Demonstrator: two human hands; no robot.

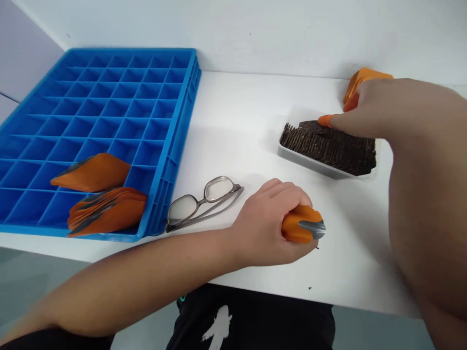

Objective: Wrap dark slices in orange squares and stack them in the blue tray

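Observation:
My left hand (272, 223) is wrapped round an orange pouch (297, 224) above the front part of the table. The pouch's upper end faces up and shows a silvery inside. My right hand (375, 107) reaches over a clear plastic box (310, 165) packed with thin dark brown slices (328, 148). Its thumb, in an orange finger cot (324, 120), is at the top edge of the slices. Another orange-tipped finger points away beyond the box, apart from the thumb. The remaining fingers are hidden behind the hand.
A blue compartment tray (171, 160) stands on the left, with a single orange pouch (97, 172) and a bundle of pouches (109, 211) in its near cells. Glasses (200, 201) lie beside it. More orange pouches (368, 75) stand by the back wall. Dark crumbs dot the white table (233, 131).

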